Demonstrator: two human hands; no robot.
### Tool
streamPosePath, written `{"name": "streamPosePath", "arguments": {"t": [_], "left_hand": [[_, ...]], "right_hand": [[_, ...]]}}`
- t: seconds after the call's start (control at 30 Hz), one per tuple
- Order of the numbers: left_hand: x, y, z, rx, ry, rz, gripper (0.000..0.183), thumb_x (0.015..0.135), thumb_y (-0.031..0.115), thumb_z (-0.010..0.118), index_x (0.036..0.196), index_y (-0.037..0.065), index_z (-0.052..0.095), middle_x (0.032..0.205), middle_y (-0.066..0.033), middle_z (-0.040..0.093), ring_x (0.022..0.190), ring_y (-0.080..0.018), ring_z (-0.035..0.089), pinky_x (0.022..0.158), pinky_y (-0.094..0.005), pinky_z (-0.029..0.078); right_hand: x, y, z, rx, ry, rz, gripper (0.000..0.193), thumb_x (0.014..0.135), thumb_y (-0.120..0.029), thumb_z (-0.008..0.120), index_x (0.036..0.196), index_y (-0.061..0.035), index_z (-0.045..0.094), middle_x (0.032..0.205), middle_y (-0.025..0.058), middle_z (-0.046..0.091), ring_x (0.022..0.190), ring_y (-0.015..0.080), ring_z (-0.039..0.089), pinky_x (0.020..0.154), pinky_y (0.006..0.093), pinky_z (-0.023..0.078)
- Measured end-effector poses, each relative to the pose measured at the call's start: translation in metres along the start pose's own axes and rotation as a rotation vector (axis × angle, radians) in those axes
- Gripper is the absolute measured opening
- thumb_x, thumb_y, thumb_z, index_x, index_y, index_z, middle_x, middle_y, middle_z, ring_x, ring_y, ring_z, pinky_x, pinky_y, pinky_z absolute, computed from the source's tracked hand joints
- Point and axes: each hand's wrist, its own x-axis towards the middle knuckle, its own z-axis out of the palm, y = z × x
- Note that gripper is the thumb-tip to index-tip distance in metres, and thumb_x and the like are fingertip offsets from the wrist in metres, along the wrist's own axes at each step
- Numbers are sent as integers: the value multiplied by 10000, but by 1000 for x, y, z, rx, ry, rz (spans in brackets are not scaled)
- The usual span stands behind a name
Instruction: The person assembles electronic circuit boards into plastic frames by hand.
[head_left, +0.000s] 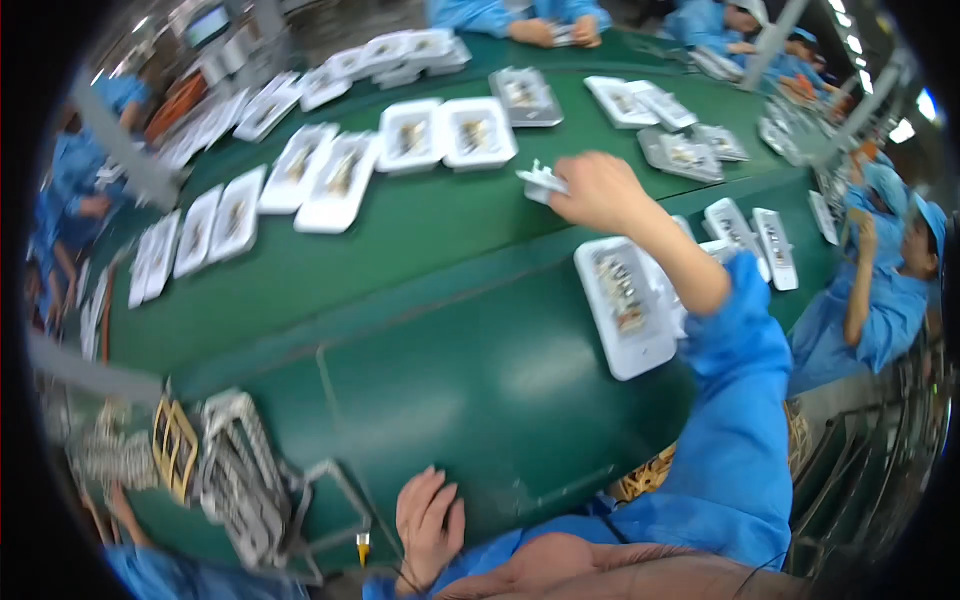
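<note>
My right hand [605, 190] reaches out over the far green belt, its fingers closed on a small light-grey plastic part [543, 181]. The part's exact kind is too small and blurred to make out. Below my right forearm lies a white tray [652, 355] with several small metallic and pale pieces in it. More white trays, partly hidden by my arm, sit beside it. My left hand [430, 525] rests at the near edge of the green tabletop [450, 390], fingers loosely spread and holding nothing.
White trays [365, 205] with small parts line the far belt [400, 240]. Clear plastic packs [680, 155] lie at the right. Grey frame-like parts [240, 480] and a yellow rack [175, 450] stand at the near left. Co-workers [870, 300] in blue sit around.
</note>
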Motion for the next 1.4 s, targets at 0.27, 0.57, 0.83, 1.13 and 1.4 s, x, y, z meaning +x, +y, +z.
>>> {"name": "streamPosePath", "arguments": {"t": [0.27, 0.57, 0.83, 1.13, 1.4], "left_hand": [[-29, 16, -58, 149, 194, 109, 259, 599, -29, 645, 852, 12, 606, 933, -148, 599, 907, -323, 589, 752, -375, 489], [-53, -13, -121, 363, 37, -87, 385, 598, 45, 680, 968, 13, 578, 1068, -144, 547, 1002, -322, 515, 833, -385, 420], [-48, -28, -131, 525, -69, -111, 358, 637, 75, 664, 982, 30, 582, 1068, -120, 549, 988, -294, 521, 832, -365, 421], [-16, -24, -123, 301, 24, -114, 205, 721, 44, 607, 918, -2, 577, 847, -94, 600, 736, -174, 583, 657, -276, 462], [19, 18, -81, -1325, 514, -437, 235, 867, 68, 491, 1089, -3, 460, 816, -101, 574, 684, -175, 596, 580, -305, 531]], "right_hand": [[-187, -140, 7, 180, 85, -424, 590, 519, -143, 692, 1056, 7, 498, 804, 109, 493, 801, 265, 495, 625, 348, 432], [-201, -161, 25, 257, 47, -390, 622, 521, -264, 734, 1030, -15, 477, 851, 102, 504, 814, 267, 494, 611, 365, 450], [-216, -167, 19, 361, 191, -420, 577, 558, -217, 735, 1039, 1, 500, 1030, 161, 486, 899, 330, 482, 767, 424, 369], [-230, -196, 27, 711, 303, -574, 394, 583, -75, 711, 927, 24, 547, 987, 181, 513, 851, 332, 522, 711, 399, 427], [-240, -235, 35, 919, 371, -606, 433, 595, -83, 711, 971, 14, 520, 950, 159, 538, 755, 288, 559, 628, 341, 469]]}}
